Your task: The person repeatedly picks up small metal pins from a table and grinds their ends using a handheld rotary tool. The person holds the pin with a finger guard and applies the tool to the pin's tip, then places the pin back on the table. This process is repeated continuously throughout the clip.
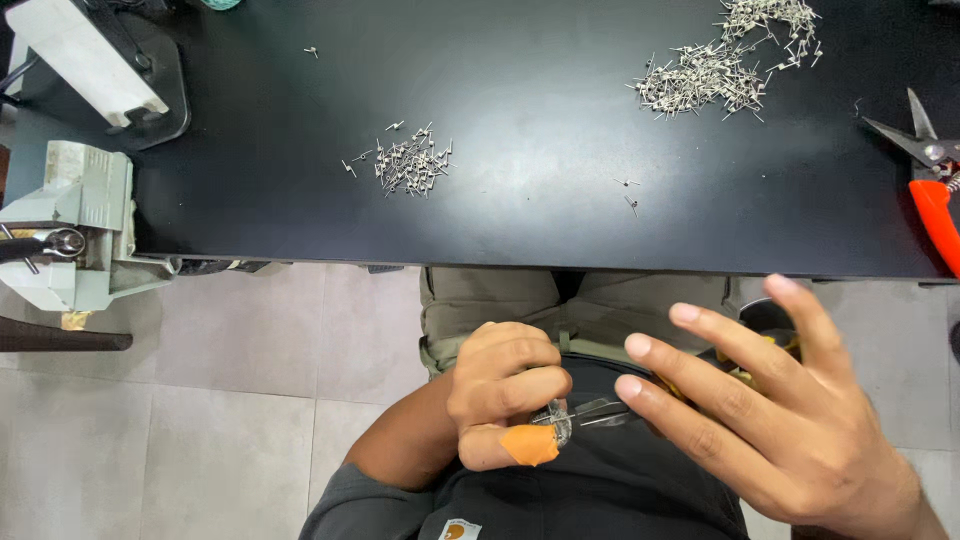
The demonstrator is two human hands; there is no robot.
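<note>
Seen from above, a seated person works in their lap, just below the edge of a black counter (560, 160). The left hand (505, 385) is curled in a closed grip around a small bundle of metal pins (553, 418), with an orange cover (530, 445) on its thumb tip. Thin metal tweezers (600, 410) point into that bundle from the right. The right hand (770, 420) lies just beside them with fingers spread and open; whether it holds the tweezers cannot be told, since the palm hides their far end. Under both hands are a dark shirt and khaki trousers (490, 300), and grey floor tiles (200, 400) show to the left. On the counter, a small pile of pins (410, 162) lies left of centre, two loose pins (629, 192) sit nearer the middle, and a larger heap of pins (730, 60) spreads at the far right. Orange-handled snips (930, 175) rest at the right edge. A pale green vise (75, 225) is fixed at the left corner, with a white lamp (85, 55) beyond it.
</note>
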